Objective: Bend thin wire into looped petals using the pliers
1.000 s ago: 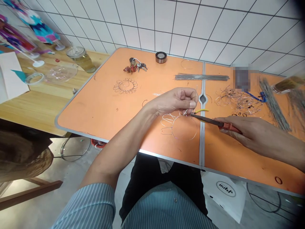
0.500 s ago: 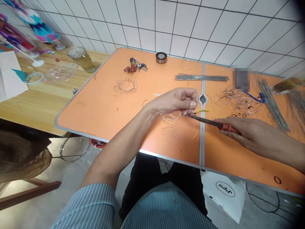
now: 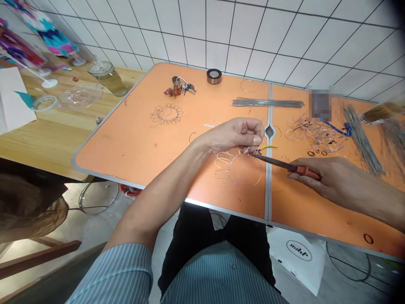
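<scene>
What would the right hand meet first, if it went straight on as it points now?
Probably the wire ring: the red-handled tool in the right hand points at its upper edge, near the fingers of the left hand. Depth is unclear; they might come first.

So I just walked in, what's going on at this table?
A person is working on a wire ring, looped along its left side. The left grip pinches it at its upper edge; the right grip holds red-handled needle-nose pliers, tips at that edge too. Whether they bite the wire is too small to tell. Another looped ring lies farther left on the orange table, and a bundle of straight wires beyond the left grip.
</scene>
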A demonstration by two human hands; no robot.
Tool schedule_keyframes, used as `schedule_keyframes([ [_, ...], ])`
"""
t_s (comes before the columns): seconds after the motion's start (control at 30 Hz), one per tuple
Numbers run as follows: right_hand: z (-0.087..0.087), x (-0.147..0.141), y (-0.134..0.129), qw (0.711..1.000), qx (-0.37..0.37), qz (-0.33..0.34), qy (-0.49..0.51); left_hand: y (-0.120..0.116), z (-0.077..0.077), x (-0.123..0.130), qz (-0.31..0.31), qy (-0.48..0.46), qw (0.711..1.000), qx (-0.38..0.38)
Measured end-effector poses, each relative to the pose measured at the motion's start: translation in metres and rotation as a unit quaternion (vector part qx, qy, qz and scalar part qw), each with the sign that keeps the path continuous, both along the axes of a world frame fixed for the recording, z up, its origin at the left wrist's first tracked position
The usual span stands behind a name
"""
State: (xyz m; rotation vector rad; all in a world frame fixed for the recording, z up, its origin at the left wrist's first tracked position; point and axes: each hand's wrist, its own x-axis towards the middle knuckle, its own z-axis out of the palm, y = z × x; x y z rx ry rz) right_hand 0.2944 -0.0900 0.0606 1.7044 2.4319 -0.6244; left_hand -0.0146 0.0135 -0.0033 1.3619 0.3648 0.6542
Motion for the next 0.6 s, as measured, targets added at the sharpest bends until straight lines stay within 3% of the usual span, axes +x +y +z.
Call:
schedule_keyframes([
  [0.13, -0.001, -0.001, -0.002, 1.0, -0.004, 0.002, 0.0, 0.0, -0.001, 0.001, -0.01, -0.009, 1.0, 0.001],
  [0.27, -0.008, 0.009, -0.004, 0.998, 0.047, 0.031, 0.018, 0.0, 0.001, 0.0, -0.01, -0.011, 1.0, -0.013],
  [0.37, -0.015, 0.026, -0.012, 0.999, 0.031, -0.001, 0.022, -0.001, 0.005, -0.005, 0.023, -0.025, 0.999, -0.021],
  [0.47, -0.03, 0.041, -0.025, 0.999, 0.036, -0.037, 0.002, -0.001, 0.009, -0.008, 0.067, -0.049, 0.996, -0.016],
  [0.6, -0.061, 0.046, -0.039, 0.994, 0.109, 0.026, -0.015, 0.001, 0.008, -0.006, 0.1, -0.06, 0.993, 0.013],
])
